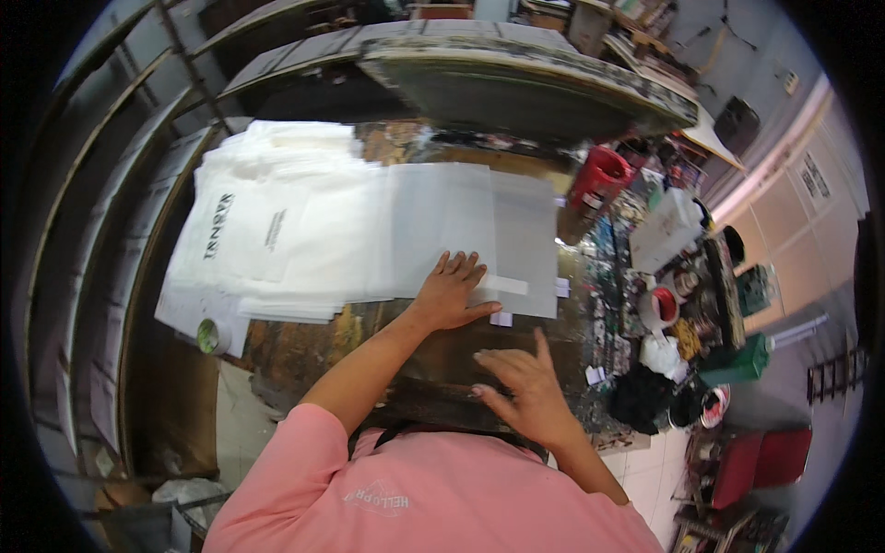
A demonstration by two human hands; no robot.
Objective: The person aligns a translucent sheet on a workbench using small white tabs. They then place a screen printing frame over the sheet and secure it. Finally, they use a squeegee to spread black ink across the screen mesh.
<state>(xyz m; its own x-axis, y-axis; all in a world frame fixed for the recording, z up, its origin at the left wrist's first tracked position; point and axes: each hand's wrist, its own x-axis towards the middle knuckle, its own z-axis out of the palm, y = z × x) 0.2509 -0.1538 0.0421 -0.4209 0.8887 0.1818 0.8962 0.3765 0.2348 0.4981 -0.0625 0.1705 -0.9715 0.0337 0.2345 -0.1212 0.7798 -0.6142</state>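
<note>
A flattening or lining-up step seems to be in hand: the translucent sheet is laid on the bench, against the pile of white sheets. Under the spread, open fingers of the left hand, its near edge is covered. The right hand is held apart, fingers parted, nothing gripped. Light, even pressure seems called for.

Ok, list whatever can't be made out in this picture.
All in the head view:
Left hand: palm hidden, turned down on the cloudy sheet.
White sheets: lower ones mostly covered by those on top.
White container: contents hidden by its walls.
Shelves: left part cut off by the dark rim.
</note>
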